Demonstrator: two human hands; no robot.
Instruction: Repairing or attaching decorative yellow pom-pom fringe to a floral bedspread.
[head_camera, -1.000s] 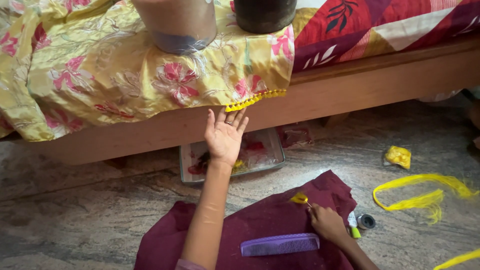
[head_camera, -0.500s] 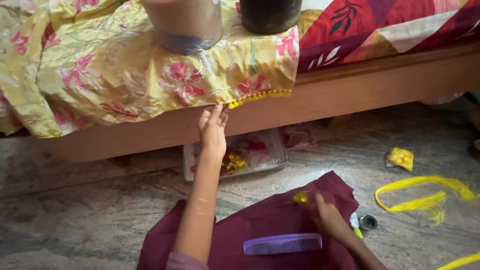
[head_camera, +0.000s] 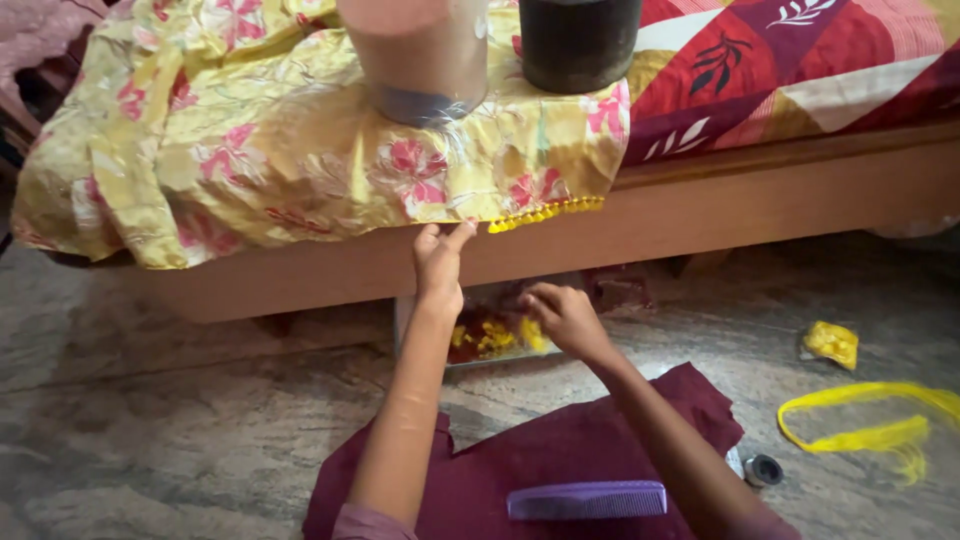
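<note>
Two hands work at the near edge of the bed (head_camera: 760, 200), down by the floor (head_camera: 150, 420). The left hand (head_camera: 440, 265) reaches up to the hem of the yellow floral cloth (head_camera: 270, 150), its fingers (head_camera: 455, 236) stretched open and touching the cloth's lower edge beside the yellow fringe trim (head_camera: 545, 213). The right hand (head_camera: 562, 318) dips into the clear tray (head_camera: 490, 335) that pokes out from under the bed, fingers curled over the yellow and dark bits inside; whether they grip anything I cannot tell. By my reading, the step in hand is picking something from the tray while the cloth edge is steadied. A purple comb (head_camera: 587, 500) lies on the maroon fabric (head_camera: 560, 460) near the person, and yellow ribbon (head_camera: 870, 430) sits well apart toward the floor's right side.
</note>
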